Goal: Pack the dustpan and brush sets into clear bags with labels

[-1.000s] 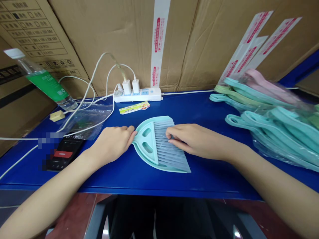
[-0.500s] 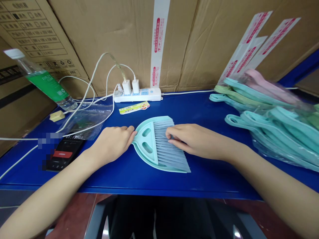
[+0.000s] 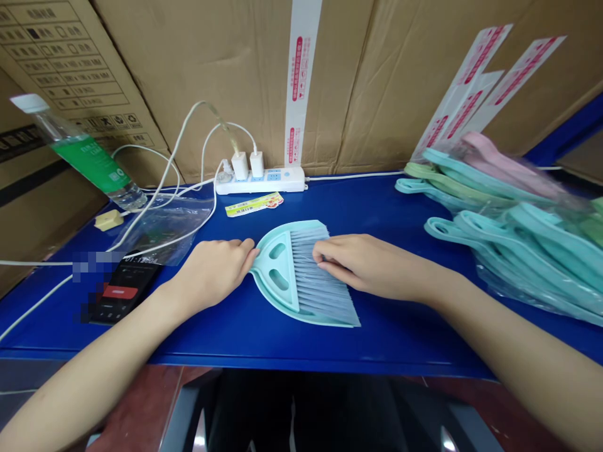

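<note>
A mint-green dustpan (image 3: 264, 290) lies on the blue table, with a small hand brush (image 3: 283, 260) nested in it, its pale grey-blue bristles (image 3: 325, 295) fanning to the right. My left hand (image 3: 219, 270) is closed round their handles, which it mostly hides. Over the bristles, my right hand (image 3: 351, 260) has thumb and forefinger pinched together. A thin strand shows at its fingertips and looks like a bristle. The other fingers of that hand are curled.
Plastic-wrapped dustpan and brush sets (image 3: 513, 245) are heaped on the right. Behind are a white power strip (image 3: 287, 180), a yellow-green label (image 3: 254, 204) and cardboard boxes (image 3: 226, 56). At left are a bottle (image 3: 94, 160), cables, a plastic bag (image 3: 176, 220) and a phone (image 3: 125, 285).
</note>
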Available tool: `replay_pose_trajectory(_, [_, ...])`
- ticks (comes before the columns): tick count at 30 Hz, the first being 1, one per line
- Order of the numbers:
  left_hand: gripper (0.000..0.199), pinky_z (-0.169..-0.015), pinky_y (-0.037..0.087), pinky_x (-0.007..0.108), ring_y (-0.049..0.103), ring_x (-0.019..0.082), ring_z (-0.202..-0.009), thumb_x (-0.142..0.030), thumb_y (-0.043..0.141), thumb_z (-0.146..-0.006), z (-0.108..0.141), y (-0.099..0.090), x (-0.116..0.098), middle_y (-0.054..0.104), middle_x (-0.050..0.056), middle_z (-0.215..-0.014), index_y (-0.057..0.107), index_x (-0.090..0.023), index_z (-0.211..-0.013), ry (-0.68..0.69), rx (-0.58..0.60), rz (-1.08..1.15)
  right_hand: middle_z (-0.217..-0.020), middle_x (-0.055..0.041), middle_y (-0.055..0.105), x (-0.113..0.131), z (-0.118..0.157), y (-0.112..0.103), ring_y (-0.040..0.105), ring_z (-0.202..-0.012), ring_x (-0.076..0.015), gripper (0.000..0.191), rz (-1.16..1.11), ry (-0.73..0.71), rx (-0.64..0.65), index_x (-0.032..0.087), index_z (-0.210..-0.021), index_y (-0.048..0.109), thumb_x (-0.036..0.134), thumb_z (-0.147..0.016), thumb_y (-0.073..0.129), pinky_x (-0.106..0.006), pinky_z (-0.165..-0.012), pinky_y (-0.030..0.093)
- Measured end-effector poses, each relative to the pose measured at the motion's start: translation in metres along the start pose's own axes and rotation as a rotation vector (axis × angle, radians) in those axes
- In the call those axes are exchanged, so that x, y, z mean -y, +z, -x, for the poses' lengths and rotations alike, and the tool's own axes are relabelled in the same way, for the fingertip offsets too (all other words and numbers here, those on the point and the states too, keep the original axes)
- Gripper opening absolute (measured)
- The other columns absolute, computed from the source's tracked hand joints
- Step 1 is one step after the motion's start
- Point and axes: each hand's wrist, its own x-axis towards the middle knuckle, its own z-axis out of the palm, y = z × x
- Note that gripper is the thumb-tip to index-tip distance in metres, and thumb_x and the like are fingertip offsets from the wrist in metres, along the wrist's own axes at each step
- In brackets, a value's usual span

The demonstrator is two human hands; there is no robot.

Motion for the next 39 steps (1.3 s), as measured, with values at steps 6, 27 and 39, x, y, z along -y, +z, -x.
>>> replay_pose_trajectory(6, [0.033,-0.060,0.044,0.031,0.070,0.026,-0.080,-0.030,0.027,-0.101,-0.0003,-0.0012,-0.0011,0.070,0.005,-0.085,0.057,-0.018,-0.094,0.005,0.013,-0.004,-0.074,-0.0022,0.057,0.0005,0.0002,0.0001,0.050,-0.062,-0.0153,0.020,-0.006,-0.028,-0.024,0.022,-0.076,0.044,0.020,-0.095,0.036,-0.028,-0.060,0.035])
replay_pose_trajectory(27, [0.034,-0.063,0.045,0.032,0.070,0.026,-0.084,-0.030,0.026,-0.101,-0.0001,-0.0021,-0.0007,0.071,0.005,-0.089,0.057,-0.018,-0.095,-0.007,0.033,0.011,-0.079,-0.0032,0.062,-0.0029,0.0006,0.0001,0.055,-0.067,-0.0171,0.018,0.027,-0.024,-0.025,0.020,-0.084,0.052,0.007,-0.084,0.040,-0.028,-0.064,0.036])
replay_pose_trajectory(39, [0.035,-0.063,0.046,0.029,0.070,0.023,-0.082,-0.030,0.025,-0.101,-0.0002,-0.0025,-0.0011,0.070,0.005,-0.086,0.057,-0.018,-0.095,-0.002,0.019,0.004,-0.074,-0.0017,0.060,-0.0045,-0.0002,0.0004,0.052,-0.064,-0.0158,0.022,0.059,-0.070,-0.028,0.021,-0.083,0.053,0.006,-0.082,0.038,-0.027,-0.062,0.035])
